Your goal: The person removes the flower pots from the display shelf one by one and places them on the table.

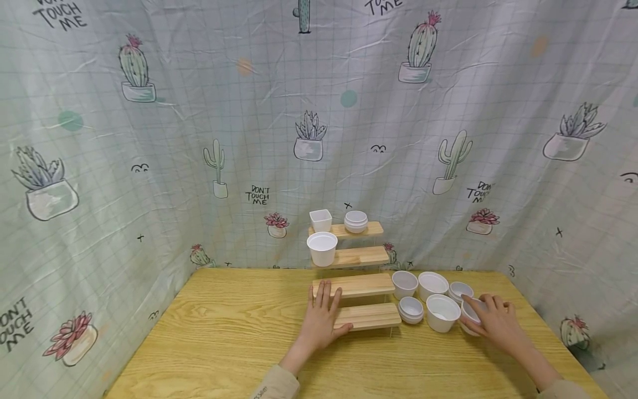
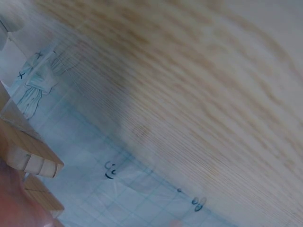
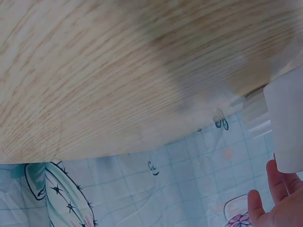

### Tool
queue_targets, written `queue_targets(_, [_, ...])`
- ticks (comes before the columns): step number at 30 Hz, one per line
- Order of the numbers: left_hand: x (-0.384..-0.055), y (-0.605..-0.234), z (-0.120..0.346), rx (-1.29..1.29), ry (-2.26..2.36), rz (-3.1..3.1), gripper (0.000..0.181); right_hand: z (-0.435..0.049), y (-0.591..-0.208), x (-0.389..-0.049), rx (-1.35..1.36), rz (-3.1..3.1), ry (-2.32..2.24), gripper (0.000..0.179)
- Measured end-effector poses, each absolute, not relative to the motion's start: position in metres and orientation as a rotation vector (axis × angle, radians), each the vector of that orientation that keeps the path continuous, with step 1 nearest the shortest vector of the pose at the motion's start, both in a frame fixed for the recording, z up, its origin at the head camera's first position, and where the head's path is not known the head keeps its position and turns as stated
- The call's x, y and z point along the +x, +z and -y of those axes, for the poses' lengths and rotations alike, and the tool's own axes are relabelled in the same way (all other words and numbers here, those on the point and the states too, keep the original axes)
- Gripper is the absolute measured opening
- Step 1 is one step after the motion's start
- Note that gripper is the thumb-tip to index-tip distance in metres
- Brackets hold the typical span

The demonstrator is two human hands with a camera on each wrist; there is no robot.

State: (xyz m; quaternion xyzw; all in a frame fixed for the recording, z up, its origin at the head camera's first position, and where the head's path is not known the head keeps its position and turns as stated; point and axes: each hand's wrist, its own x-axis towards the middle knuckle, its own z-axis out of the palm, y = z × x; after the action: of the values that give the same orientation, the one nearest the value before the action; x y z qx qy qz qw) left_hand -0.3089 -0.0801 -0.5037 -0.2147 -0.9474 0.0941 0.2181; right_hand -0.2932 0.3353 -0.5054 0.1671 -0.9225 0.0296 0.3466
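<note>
My left hand (image 1: pixel 320 320) rests at the left end of a stepped wooden display stand (image 1: pixel 369 317), fingers stretched over the second-lowest step and thumb by the lowest. In the left wrist view a blurred part of that hand (image 2: pixel 19 201) lies beside the step ends (image 2: pixel 35 151). At the right, my right hand (image 1: pixel 498 326) holds a white plastic pot (image 1: pixel 471 313) by its sides. The right wrist view shows this pot (image 3: pixel 288 125) with fingertips against it. On the stand's upper steps are a square white pot (image 1: pixel 321 221), a round one (image 1: pixel 356 221) and a larger tapered one (image 1: pixel 322 249).
Several more white pots, among them a wide one (image 1: pixel 442 313) and a small ringed one (image 1: pixel 411 310), stand between the stand and my right hand. The wood-grain table (image 1: pixel 224 332) meets a cactus-print curtain (image 1: pixel 279 111) at the back and sides.
</note>
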Motion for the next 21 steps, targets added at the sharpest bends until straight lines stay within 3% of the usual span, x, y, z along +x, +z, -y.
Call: queue_targets(21, [-0.3091,-0.5048,0.0805,-0.598,0.250,2.611,0.086,-0.3401,-0.5135,-0.2998,0.443,2.406,0.064,0.061])
